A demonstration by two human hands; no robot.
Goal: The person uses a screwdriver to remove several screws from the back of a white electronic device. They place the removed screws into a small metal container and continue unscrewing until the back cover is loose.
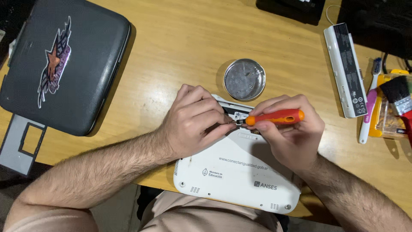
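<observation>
Closest to the lens is the white plastic netbook (pixel 240 176) lying bottom-up, its near edge hanging over the rim of the light wooden table (pixel 180 38), right above the person's lap. Both hands sit on top of it. The right hand (pixel 292 133) has its fingers curled tight around a small screwdriver with an orange handle (pixel 274 117), thumb underneath, handle lying almost flat and pointing left. The metal tip ends right at the left hand's fingertips (pixel 227 124), over the netbook's far edge. The left hand (pixel 193 122) is bunched up, fingers bent and pinched together at that same spot; can't tell if there's a screw between them, it's too small to see.

Just beyond the knuckles of both hands there's a round shallow metal tin (pixel 244 79), a few tiny bits inside. Off past the right hand's fingers lies a long white battery pack (pixel 346 71), then a toothbrush with a white and pink handle (pixel 370 103) and a black-bristled paintbrush (pixel 398 94) over a yellow case (pixel 382 116). Well away from the left hand's side sits a dark grey closed laptop with a sticker on its lid (pixel 60 64).
</observation>
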